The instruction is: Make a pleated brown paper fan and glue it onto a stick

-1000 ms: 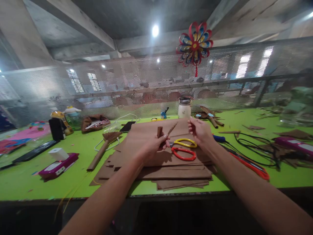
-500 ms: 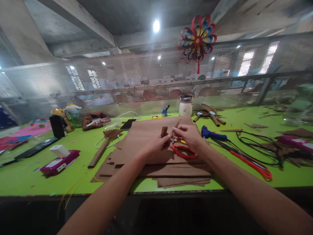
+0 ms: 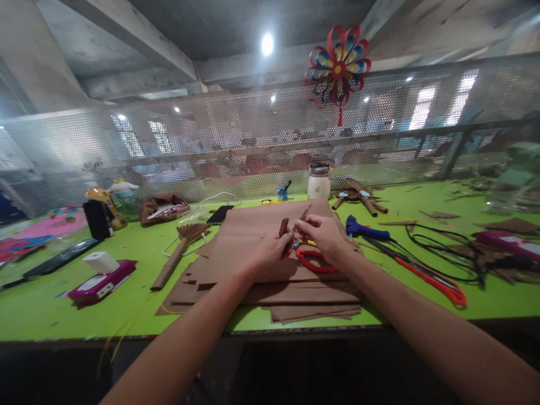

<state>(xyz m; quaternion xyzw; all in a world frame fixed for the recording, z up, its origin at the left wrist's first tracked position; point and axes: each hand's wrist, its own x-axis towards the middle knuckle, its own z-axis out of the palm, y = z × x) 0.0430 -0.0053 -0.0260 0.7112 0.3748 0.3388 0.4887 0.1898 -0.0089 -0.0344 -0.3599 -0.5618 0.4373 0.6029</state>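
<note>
Over the stack of brown paper [image 3: 248, 230], both hands are held close together, fingertips nearly meeting. My left hand [image 3: 272, 250] is closed around a small folded strip of brown paper [image 3: 284, 226], whose end sticks up above the fingers. In my right hand [image 3: 320, 232], thumb and fingers pinch a thin piece of brown paper [image 3: 306, 212] with a pointed tip. Scissors with red-orange handles [image 3: 314, 264] lie on the stack just below my right hand, their blades partly hidden by the hands.
Left of the stack lies a pleated brown paper fan with a rolled handle [image 3: 172, 259], then a purple power strip [image 3: 103, 281]. On the right are a blue glue gun [image 3: 365, 229] and a red-and-black cutter [image 3: 432, 278]. A white jar [image 3: 318, 183] stands behind.
The strip in my left hand has turned slightly and shows narrower. Both hands stay over the paper stack, and the whole view has shifted a little.
</note>
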